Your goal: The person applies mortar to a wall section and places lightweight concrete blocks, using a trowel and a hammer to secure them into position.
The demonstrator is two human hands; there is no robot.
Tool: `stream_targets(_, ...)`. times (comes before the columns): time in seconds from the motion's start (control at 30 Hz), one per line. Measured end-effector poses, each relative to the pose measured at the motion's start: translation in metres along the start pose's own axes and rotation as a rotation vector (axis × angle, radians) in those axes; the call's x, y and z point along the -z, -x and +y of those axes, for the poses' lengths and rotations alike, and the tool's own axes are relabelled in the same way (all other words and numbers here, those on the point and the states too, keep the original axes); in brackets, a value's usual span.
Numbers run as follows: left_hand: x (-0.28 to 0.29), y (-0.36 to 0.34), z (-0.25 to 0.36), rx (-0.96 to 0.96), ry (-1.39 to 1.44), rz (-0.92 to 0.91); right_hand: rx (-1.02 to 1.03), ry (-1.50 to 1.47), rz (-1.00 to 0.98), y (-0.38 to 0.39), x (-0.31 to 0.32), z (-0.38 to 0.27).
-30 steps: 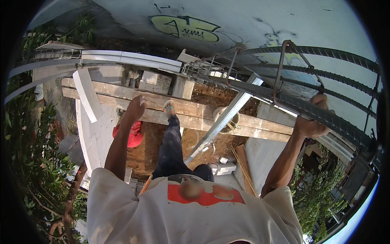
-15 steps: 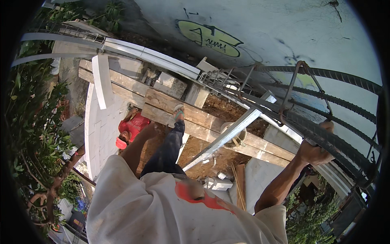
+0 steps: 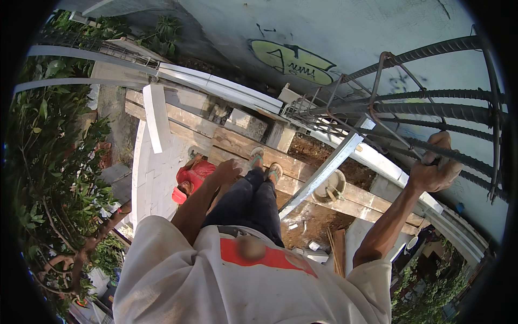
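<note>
My right hand (image 3: 436, 166) is closed around a ribbed steel bar of a rebar cage (image 3: 431, 110) at the upper right. My left hand (image 3: 227, 170) hangs in front of my body with its fingers apart, holding nothing I can see. Both my sandalled feet stand on wooden planks (image 3: 302, 168) laid side by side. A long metal channel (image 3: 322, 171) slants up from near my legs toward the cage. Just right of it, a round bucket (image 3: 329, 187) with a tool in it sits on the planks.
Below on the left is a co-worker in a red shirt (image 3: 195, 174), beside a pale block wall (image 3: 141, 178). A white strip (image 3: 155, 119) crosses the planks' far left end. A painted wall (image 3: 367, 32) rises beyond; tree branches (image 3: 86, 248) fill the left.
My second foot has come onto the planks beside the first. My left hand has moved forward into fuller view. The right hand remains on the rebar as the view has shifted.
</note>
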State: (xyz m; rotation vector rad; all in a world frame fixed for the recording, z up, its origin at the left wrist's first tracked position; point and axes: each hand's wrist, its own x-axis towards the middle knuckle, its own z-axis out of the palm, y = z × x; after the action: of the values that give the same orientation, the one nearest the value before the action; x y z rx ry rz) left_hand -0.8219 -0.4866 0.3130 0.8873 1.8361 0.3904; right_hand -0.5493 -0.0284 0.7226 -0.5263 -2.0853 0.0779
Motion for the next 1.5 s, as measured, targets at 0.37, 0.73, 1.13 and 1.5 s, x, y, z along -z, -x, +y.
stream_targets(0.37,-0.021,0.176,-0.1,0.33,0.069,0.149,-0.207,-0.247,0.2,-0.001,0.006,-0.013)
stream_targets(0.73,0.066,0.195,-0.121,0.597,-0.2,0.016,-0.316,-0.516,0.226,-0.009,-0.006,-0.017)
stream_targets(1.13,0.281,-0.062,-0.166,-0.422,-0.899,-0.344,-0.175,-0.532,0.296,-0.019,-0.066,0.046)
stream_targets(1.5,0.319,-0.026,0.378,-1.24,0.112,0.113,-0.996,0.015,0.468,0.113,-0.062,-0.1)
